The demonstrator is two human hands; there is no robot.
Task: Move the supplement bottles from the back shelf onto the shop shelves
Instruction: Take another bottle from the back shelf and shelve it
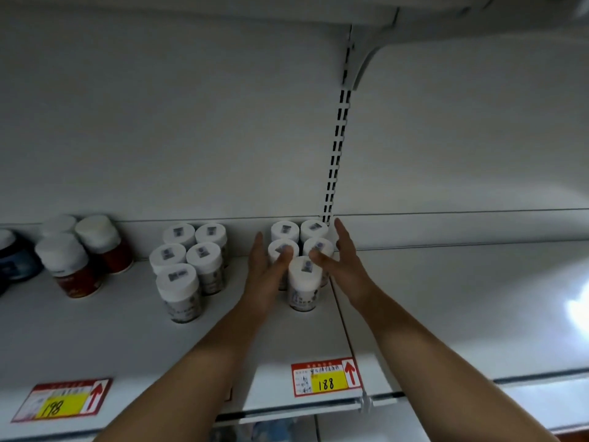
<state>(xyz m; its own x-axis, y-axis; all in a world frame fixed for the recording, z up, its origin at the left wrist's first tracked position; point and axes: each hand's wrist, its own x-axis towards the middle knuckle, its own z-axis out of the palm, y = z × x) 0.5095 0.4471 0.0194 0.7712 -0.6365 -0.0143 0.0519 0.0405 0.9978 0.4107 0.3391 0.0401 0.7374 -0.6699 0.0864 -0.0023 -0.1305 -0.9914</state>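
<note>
Several white-capped supplement bottles (304, 282) stand in a tight cluster on the white shop shelf (287, 342), near the slotted upright. My left hand (266, 272) lies flat against the cluster's left side, its thumb resting on a cap. My right hand (342, 263) flanks the right side with straight fingers, its thumb touching the front bottle's cap. Neither hand grips a bottle. A second cluster of the same bottles (188, 263) stands further left.
Red-labelled bottles with white caps (76, 263) and a dark blue jar (12, 256) stand at the far left. Price tags reading 188 (325, 376) and 198 (63, 400) hang on the front edge. The shelf section to the right (462, 298) is bare.
</note>
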